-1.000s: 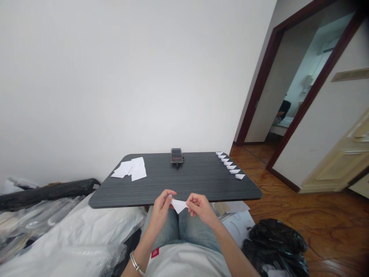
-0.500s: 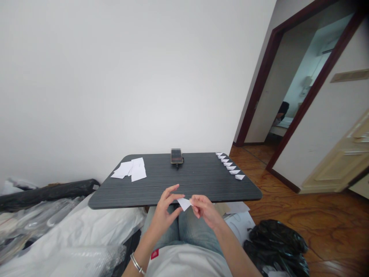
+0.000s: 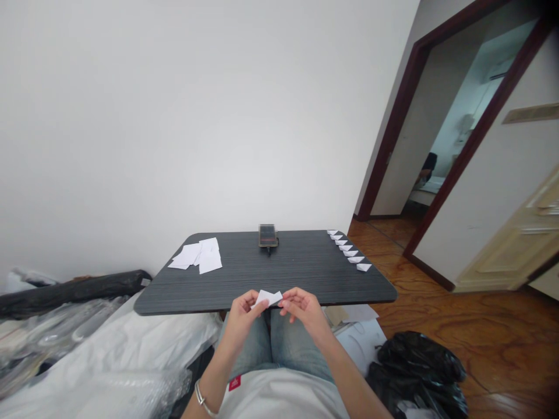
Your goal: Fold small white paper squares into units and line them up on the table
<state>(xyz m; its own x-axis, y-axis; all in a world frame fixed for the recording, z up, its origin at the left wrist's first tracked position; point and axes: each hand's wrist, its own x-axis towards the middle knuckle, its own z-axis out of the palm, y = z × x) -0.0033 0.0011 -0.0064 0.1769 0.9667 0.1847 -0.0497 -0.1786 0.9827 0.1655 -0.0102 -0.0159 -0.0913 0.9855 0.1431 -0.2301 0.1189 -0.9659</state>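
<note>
A small folded piece of white paper (image 3: 267, 296) is between my hands, just over the front edge of the dark table (image 3: 279, 273). My left hand (image 3: 245, 309) pinches its left part, thumb on top. On the other side, my right hand (image 3: 303, 306) has its thumb and fingertips closed at the paper's right tip. Several folded white paper pieces (image 3: 350, 253) lie in a row along the table's right edge. Loose white paper sheets (image 3: 210, 256) overlap one another at the left.
A phone-like device (image 3: 267, 235) with a cable stands at the table's back, near the white wall. Plastic-wrapped bundles (image 3: 109, 355) lie left of the table. Black plastic bags (image 3: 419, 369) and a white paper bag (image 3: 358, 343) are on the right. A doorway (image 3: 419, 134) opens at the right.
The folded paper has turned from pointing downward to lying with its points upward. My left fingers have curled around it from a wide spread, and both hands have shifted slightly.
</note>
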